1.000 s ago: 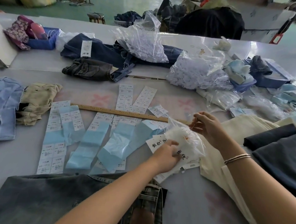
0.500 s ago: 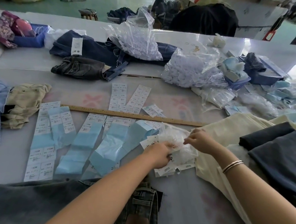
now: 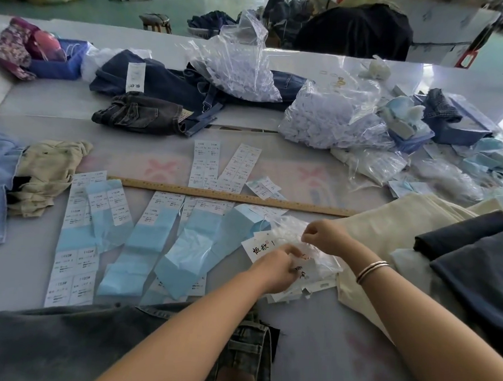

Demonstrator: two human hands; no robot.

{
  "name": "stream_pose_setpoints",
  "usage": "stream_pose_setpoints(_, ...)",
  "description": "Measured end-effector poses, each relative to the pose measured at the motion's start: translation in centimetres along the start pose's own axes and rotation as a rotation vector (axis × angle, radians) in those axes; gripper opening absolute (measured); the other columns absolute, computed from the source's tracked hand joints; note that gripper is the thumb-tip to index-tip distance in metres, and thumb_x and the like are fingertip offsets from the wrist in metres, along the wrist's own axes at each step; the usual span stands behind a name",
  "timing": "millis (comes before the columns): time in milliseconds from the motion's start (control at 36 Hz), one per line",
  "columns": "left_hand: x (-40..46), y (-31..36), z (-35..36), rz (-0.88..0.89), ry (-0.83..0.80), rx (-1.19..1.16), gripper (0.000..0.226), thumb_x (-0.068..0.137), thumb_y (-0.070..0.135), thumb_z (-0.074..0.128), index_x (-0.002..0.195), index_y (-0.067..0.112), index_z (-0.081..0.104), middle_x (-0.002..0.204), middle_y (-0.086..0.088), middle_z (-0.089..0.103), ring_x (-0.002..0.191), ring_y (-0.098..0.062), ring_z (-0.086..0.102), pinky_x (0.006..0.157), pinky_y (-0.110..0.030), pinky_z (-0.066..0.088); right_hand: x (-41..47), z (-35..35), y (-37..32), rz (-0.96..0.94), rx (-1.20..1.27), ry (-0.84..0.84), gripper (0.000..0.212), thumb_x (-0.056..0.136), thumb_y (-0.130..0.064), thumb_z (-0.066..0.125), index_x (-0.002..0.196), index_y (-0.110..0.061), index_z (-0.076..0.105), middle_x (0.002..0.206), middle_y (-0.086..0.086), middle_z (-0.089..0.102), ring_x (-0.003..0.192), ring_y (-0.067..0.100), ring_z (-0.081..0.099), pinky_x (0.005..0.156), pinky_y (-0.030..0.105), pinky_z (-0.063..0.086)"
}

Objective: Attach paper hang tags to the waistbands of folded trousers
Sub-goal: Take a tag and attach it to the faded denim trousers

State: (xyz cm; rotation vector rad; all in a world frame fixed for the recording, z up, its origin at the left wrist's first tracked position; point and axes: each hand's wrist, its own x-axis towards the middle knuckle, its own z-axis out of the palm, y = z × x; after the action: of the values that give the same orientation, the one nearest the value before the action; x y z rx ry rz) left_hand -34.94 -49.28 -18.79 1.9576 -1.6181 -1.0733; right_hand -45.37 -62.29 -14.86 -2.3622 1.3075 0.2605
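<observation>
Across the grey desk (image 3: 308, 355) you are pinching the clear tag bag (image 3: 314, 253) with your right hand (image 3: 327, 236) while your left hand (image 3: 275, 265) is gripping hang tags (image 3: 260, 246) near-centre, risking spilling them beyond the dark trousers (image 3: 58, 346).

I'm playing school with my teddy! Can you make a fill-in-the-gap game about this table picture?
1. The long wooden ruler lies on the ____.
2. Both hands work at a clear plastic ____ of paper tags.
3. The right hand has bracelets on its ____.
4. The grey jeans lie nearest the camera, under the ____ arm.

Missing words: table; bag; wrist; left
</observation>
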Motion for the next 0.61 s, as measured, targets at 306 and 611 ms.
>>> stream_pose_setpoints(306, -0.2, -1.5, 1.6, 0.047, 0.046, 0.011, 0.027, 0.094, 0.026, 0.057, 0.116, 0.011, 0.054, 0.136, -0.001, 0.049, 0.109, -0.024, 0.058, 0.089, -0.026, 0.041, -2.3, 0.9, 1.4, -0.381, -0.108, 0.058, 0.016, 0.089, -0.031, 0.058, 0.094, -0.030, 0.072, 0.092, -0.010, 0.059, 0.075, 0.002, 0.052, 0.080, 0.027, 0.039)
stream_pose_setpoints(611, -1.4, -1.6, 1.3, 0.145, -0.014, 0.194, 0.029, 0.097, 0.028, 0.050, 0.083, 0.005, 0.062, 0.150, 0.015, 0.032, 0.115, -0.025, 0.054, 0.087, -0.031, 0.042, 0.6, 1.5, -0.8, 0.026, -0.042, 0.186, 0.031, 0.098, -0.030, 0.040, 0.091, -0.016, 0.067, 0.100, 0.008, 0.069, 0.090, 0.028, 0.061, 0.073, 0.034, 0.043)
